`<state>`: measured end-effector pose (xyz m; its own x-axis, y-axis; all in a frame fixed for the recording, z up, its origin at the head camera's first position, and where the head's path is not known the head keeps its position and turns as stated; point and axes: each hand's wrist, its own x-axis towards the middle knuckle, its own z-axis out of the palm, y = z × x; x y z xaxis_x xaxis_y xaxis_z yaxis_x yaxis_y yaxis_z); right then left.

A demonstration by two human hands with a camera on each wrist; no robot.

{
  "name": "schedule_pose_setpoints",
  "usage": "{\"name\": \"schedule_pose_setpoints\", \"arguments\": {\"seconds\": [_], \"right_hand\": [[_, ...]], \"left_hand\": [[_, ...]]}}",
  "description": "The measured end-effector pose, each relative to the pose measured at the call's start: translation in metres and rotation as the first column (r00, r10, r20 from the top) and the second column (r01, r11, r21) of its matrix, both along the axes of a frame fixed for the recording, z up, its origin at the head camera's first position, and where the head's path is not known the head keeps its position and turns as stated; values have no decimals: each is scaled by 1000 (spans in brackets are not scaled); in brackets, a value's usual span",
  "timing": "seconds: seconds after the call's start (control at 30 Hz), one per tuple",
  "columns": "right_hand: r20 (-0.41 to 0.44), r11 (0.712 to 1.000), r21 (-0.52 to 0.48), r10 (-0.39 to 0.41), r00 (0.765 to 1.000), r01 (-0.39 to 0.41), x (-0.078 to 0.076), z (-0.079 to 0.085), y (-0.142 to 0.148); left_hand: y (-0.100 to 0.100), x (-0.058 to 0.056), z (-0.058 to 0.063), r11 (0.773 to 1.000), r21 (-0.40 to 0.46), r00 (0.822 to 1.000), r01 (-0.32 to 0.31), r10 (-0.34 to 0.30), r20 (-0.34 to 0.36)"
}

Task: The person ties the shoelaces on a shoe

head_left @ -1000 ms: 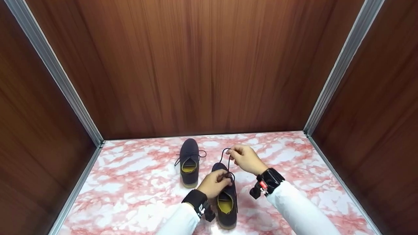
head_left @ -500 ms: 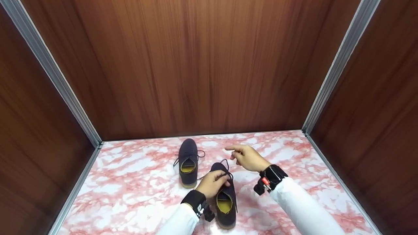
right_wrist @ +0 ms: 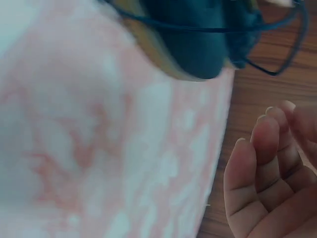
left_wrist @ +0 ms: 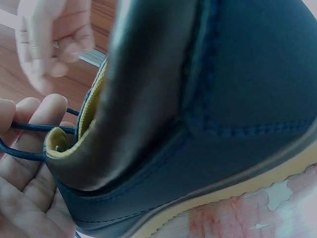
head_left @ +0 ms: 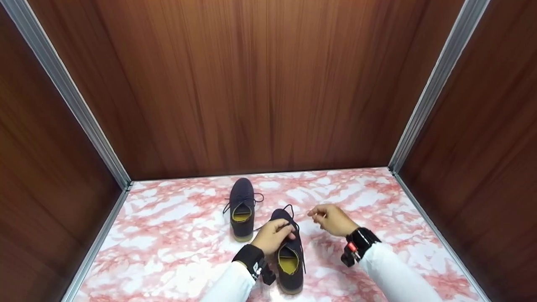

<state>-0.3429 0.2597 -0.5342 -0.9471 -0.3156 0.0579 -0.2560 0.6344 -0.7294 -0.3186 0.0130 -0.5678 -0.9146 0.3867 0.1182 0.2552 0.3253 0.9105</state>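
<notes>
A dark lace-up shoe with a yellow lining point(head_left: 290, 282) stands on the floor, its toe pointing away from me. My left hand point(head_left: 272, 238) is over its front and pinches the dark shoelace point(left_wrist: 34, 127) between thumb and fingers, as the left wrist view shows. One loop of lace sticks up beyond the toe, and a loose end hangs down the right side. To the right of this shoe, my right hand point(head_left: 334, 219) hovers with relaxed, slightly bent fingers point(right_wrist: 240, 171) and holds nothing. The left hand hides the middle of the lacing.
The matching shoe point(head_left: 242, 197) stands farther back on the left, its lace tied in a bow. Wood-look panels point(head_left: 251, 88) with metal corner strips point(head_left: 436, 84) enclose the pink-and-white marbled surface point(head_left: 176, 251) on three sides.
My right hand has let go of a lace it was pulling up, then moved right and toward me. The lace loop has dropped near the toe. The left hand has stayed in place.
</notes>
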Motion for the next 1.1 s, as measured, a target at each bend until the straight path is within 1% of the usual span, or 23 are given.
{"name": "schedule_pose_setpoints", "arguments": {"seconds": [0.2, 0.33, 0.43, 0.53, 0.67, 0.77, 0.87, 1.0, 1.1], "right_hand": [[29, 995, 27, 90, 995, -91, 9, -24, -4], [39, 992, 8, 123, 992, -124, 15, -36, -13], [23, 994, -25, 111, 994, -111, 17, -42, -19], [-8, 996, -49, 75, 997, -76, 19, -48, -24], [-51, 998, -55, 40, 998, -43, 20, -54, -29], [-63, 998, -45, 38, 997, -41, 20, -56, -30], [-69, 998, -34, 47, 997, -49, 22, -56, -29], [-63, 998, -26, 60, 996, -62, 24, -51, -29], [-54, 997, -20, 73, 996, -74, 26, -47, -28]], "left_hand": [[-1, -1, 0, 1000, -3, 1000, 3, -3, 3], [0, -1, -1, 1000, -4, 1000, 7, -7, 5], [0, 0, 0, 1000, -9, 1000, 5, -5, -3], [0, 0, 1, 1000, -12, 1000, 4, -4, -9], [0, 1, 1, 1000, -16, 1000, 5, -5, -10], [0, 1, 1, 1000, -12, 1000, -3, 3, -3], [1, 1, 2, 1000, 14, 1000, -20, 20, 10], [1, 0, 4, 997, 67, 999, -44, 42, 30], [2, -1, 8, 994, 86, 997, -69, 66, 42]]}}
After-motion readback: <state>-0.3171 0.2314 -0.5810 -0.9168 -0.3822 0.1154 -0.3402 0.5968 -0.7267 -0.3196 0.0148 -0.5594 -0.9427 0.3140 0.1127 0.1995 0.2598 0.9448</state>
